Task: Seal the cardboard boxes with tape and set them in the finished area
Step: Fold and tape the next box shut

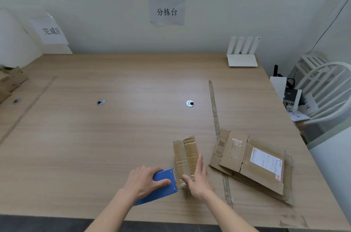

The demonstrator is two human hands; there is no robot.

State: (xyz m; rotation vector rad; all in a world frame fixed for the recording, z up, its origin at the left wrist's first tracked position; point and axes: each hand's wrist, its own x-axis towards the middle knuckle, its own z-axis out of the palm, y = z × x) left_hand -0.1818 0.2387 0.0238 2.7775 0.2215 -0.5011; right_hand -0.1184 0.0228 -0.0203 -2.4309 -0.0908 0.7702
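Observation:
A small narrow cardboard box (pixel 185 154) lies on the wooden table (pixel 95 136) near the front, its top flaps closed. My left hand (pixel 144 182) grips a blue tape dispenser (pixel 163 184) whose front end meets the box's near end. My right hand (pixel 198 176) rests with straight fingers along the box's right side, thumb on the near end. A flattened cardboard box (pixel 252 165) with a white shipping label lies to the right.
A sign for the finished area (pixel 51 30) leans at the back left, with brown cardboard boxes (pixel 9 81) at the left edge. A white router (pixel 242 55) stands at the back right. Tape strips (pixel 214 106) mark the table. A white chair (pixel 326 91) stands on the right.

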